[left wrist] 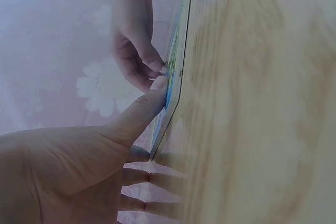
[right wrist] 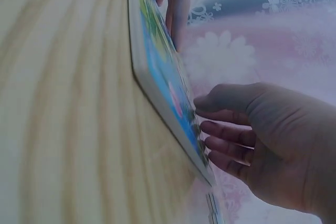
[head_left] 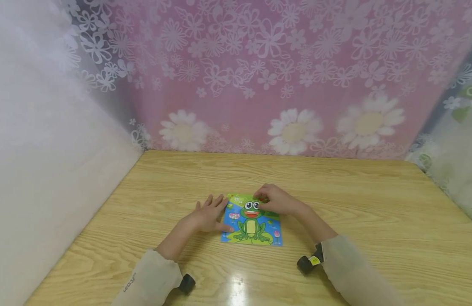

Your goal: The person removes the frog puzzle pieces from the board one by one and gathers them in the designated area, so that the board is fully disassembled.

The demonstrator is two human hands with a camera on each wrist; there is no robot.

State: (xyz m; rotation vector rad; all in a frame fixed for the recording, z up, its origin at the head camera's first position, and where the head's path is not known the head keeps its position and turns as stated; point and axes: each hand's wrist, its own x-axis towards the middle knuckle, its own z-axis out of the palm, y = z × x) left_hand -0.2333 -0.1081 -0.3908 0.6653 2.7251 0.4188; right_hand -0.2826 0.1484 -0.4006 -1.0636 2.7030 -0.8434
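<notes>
A thin, square frog picture board (head_left: 251,229) lies flat on the wooden table, a green frog on blue printed across it. My left hand (head_left: 210,217) spreads along the board's left side, its thumb resting on the face and the other fingers straight beside the edge. The right hand (head_left: 279,199) bends over the upper right part, covering that corner. In the right wrist view, the thumb and fingertips of this right hand (right wrist: 262,135) touch the board's face (right wrist: 170,85). Whether they pinch a small piece there is hidden.
Beyond the board's far corner, a thin slab edge (right wrist: 212,208) shows in the right wrist view. The wooden tabletop (head_left: 125,246) spreads around the board. A pink flowered cloth (head_left: 239,106) hangs behind it, and a white sheet (head_left: 60,148) borders the left side.
</notes>
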